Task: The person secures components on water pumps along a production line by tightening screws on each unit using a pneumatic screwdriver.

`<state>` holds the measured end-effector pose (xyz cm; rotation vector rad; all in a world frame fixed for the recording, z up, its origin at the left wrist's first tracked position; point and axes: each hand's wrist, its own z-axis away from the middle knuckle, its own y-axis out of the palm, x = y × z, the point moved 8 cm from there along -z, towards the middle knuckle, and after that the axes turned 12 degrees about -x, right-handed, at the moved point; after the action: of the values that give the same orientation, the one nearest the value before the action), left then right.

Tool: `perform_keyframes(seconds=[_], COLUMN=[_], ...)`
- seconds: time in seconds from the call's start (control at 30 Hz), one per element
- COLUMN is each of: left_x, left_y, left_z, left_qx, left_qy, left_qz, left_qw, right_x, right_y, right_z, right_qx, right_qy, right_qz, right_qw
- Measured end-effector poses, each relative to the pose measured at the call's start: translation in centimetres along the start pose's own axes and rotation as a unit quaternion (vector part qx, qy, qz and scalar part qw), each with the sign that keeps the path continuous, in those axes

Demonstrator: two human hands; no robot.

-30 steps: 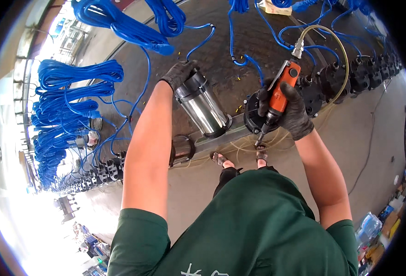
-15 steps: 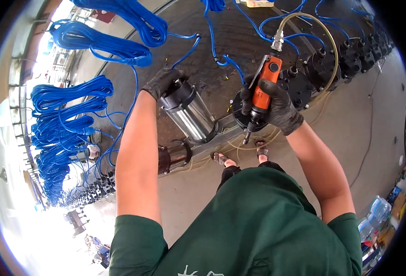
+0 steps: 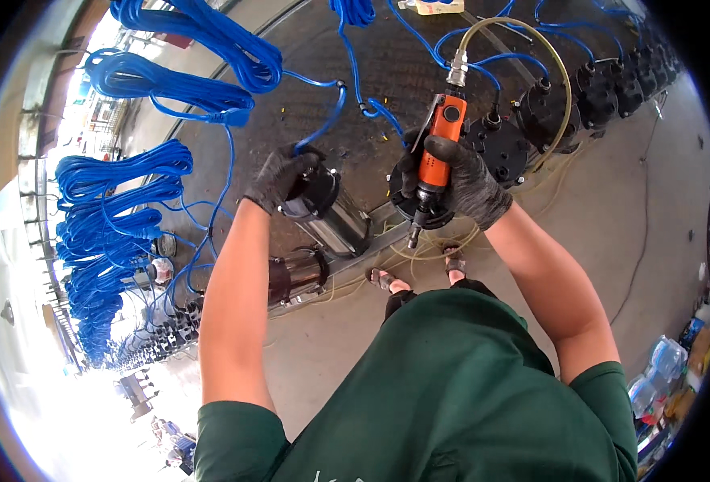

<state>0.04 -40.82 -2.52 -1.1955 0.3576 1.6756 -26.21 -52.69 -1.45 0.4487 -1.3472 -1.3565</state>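
My left hand (image 3: 282,178), in a dark glove, is closed round the black top of a cylindrical pump (image 3: 343,221). The pump has a shiny steel body and leans at the bench's near edge. A blue cable runs to its top beside my fingers. My right hand (image 3: 474,183), gloved too, grips an orange air screwdriver (image 3: 443,132) with a silver hose fitting at its upper end. Its dark nose points down towards me, over a round black pump end (image 3: 403,210). The bit's tip is apart from the steel pump.
A yellowish air hose (image 3: 568,88) arches from the tool and down to the floor. Blue cable coils (image 3: 170,84) hang along the left rail. More pumps (image 3: 592,100) line the dark bench (image 3: 290,116) on both sides. Plastic bottles (image 3: 664,361) lie at the lower right.
My left hand has shifted nearer to me over the pump's top, and the pump appears slightly turned. The screwdriver stays in my right hand; the whole view has moved a little.
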Motion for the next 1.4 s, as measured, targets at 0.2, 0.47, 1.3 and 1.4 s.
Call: perform_keyframes(seconds=[0.2,0.47,1.3,1.4], left_x=[0.2,1.9,11.0,9.2], left_y=[-0.2,-1.7,-16.0,-15.3], left_z=[7.8,15.1,-4.6,-5.3], left_qx=[-0.048,-0.248,-0.256,-0.245], left_qy=[0.212,0.158,-0.059,-0.076], left_qz=[-0.244,-0.456,-0.416,-0.438], left_qw=[0.945,0.840,0.871,0.861], right_x=[0.3,0.5,0.1,0.2], right_y=[0.7,0.8,1.0,0.5], right_z=[0.2,0.4,0.3,0.5], right_qx=[0.036,0.010,0.021,0.007], right_qy=[-0.008,-0.028,-0.038,-0.029], right_qz=[0.017,0.064,0.092,0.094], right_qw=[0.999,0.997,0.995,0.995])
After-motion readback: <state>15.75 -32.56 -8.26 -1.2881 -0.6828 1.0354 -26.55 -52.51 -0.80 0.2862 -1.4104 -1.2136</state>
